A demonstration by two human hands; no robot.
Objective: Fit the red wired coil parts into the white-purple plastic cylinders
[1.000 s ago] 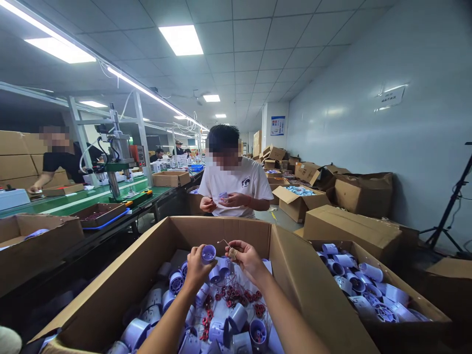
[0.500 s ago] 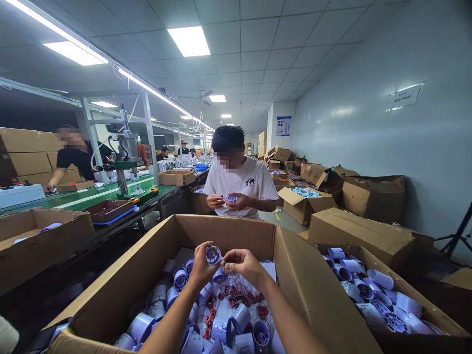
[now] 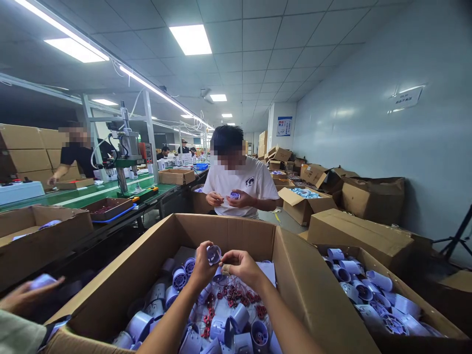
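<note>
Above the big cardboard box, my left hand grips a round lilac plastic housing, its open end facing me. My right hand is closed in a pinch at the housing's right rim; whatever small thing its fingertips hold is too small to make out. A tan wrap circles one right finger. Beneath my hands, red parts with thin wires lie in a tangle inside the box. More lilac housings are heaped around them.
Opposite me a person holds a similar lilac part. At left, another person's hand carries a lilac piece beside the box. A box of housings stands to the right. A green conveyor bench with a press runs along the left.
Another person's hand with a lilac piece has come in at the lower left. My hands stay nearly in place, with the right fingertips slightly shifted at the housing's rim.
</note>
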